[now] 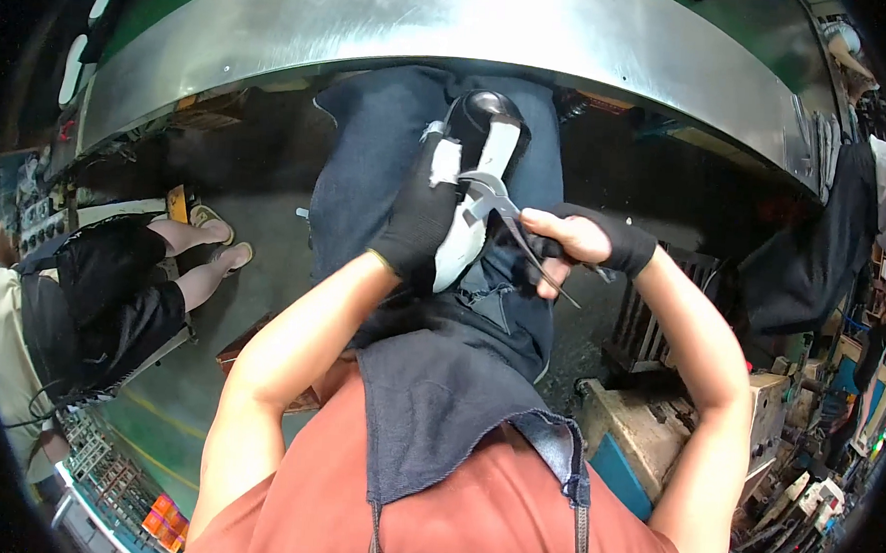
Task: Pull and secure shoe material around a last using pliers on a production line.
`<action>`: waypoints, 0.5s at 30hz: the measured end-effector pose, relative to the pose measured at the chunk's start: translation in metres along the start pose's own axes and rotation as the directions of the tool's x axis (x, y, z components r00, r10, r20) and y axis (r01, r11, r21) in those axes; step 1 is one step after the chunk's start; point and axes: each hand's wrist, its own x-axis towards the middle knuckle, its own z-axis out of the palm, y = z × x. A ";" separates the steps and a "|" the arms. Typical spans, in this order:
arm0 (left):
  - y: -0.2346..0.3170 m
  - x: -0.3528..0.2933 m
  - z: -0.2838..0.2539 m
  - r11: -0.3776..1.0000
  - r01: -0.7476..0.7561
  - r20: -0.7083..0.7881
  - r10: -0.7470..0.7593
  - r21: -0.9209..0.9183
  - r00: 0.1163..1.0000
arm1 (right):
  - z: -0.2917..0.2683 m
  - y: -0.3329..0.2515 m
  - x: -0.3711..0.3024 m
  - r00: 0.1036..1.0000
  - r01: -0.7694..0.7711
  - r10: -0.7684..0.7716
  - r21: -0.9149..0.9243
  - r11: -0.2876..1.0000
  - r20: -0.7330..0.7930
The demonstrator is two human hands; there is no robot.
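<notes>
Sole-up over my lap lies a shoe with a shiny black rounded toe point(489, 105) and a white underside point(458, 249). My left hand point(414, 213), in a black fingerless glove with white wrapping at its fingers, is closed round the shoe's left side. From the right, my right hand point(577, 239), also in a black glove with bare fingertips, grips metal pincers point(489, 193). Their curved jaws touch the middle of the white underside. One thin handle points down to the right past my fingers. My left fingertips are partly hidden behind the shoe.
Beyond my knees a long shiny metal counter point(456, 27) curves across. At left another person's legs point(196, 254) show beside a rack. A slatted dark crate point(660, 306) and a worn machine point(635, 427) stand near my right arm. Dark cloth point(800, 260) hangs farther right.
</notes>
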 end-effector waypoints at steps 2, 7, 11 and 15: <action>-0.001 0.004 0.013 0.744 -0.380 -0.029 0.472 0.550 0.881 | -0.016 0.000 -0.012 0.995 0.094 -0.096 -0.160 0.983 -0.004; 0.001 0.002 -0.014 0.808 -0.257 -0.016 0.313 0.531 0.950 | 0.004 -0.081 -0.061 0.864 0.156 -0.496 -0.888 0.434 -0.091; -0.019 -0.014 -0.020 0.925 -0.250 0.147 0.216 0.285 0.965 | 0.052 -0.022 -0.018 0.290 0.720 -0.940 -0.606 0.339 -0.180; -0.017 -0.104 -0.021 0.984 -0.179 0.065 0.180 -0.022 0.982 | 0.055 0.053 0.004 0.894 0.146 -0.281 -0.364 0.920 -0.350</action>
